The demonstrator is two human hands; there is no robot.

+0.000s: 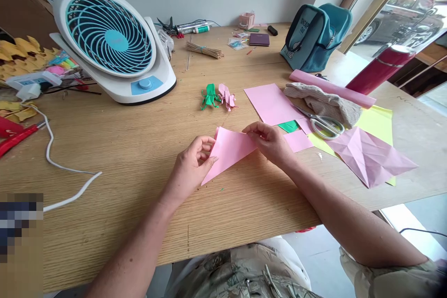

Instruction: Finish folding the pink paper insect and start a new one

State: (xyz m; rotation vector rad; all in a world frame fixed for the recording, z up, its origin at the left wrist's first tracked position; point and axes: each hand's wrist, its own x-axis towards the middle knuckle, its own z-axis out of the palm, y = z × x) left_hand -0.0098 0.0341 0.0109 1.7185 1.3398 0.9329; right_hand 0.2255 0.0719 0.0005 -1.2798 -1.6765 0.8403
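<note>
A folded pink sheet of paper is held up off the wooden table between my two hands. My left hand grips its left edge, thumb in front and fingers behind. At the upper right corner my right hand pinches the paper between thumb and fingertips. Just beyond stand two small folded paper figures side by side, a green one and a pink one. A flat pink sheet lies beyond my right hand, with a piece of green paper near it.
Scissors and a knitted glove rest among papers on the right, near a creased pink sheet. Behind them are a red flask and a teal bag. A white fan stands left, with a white cable nearby.
</note>
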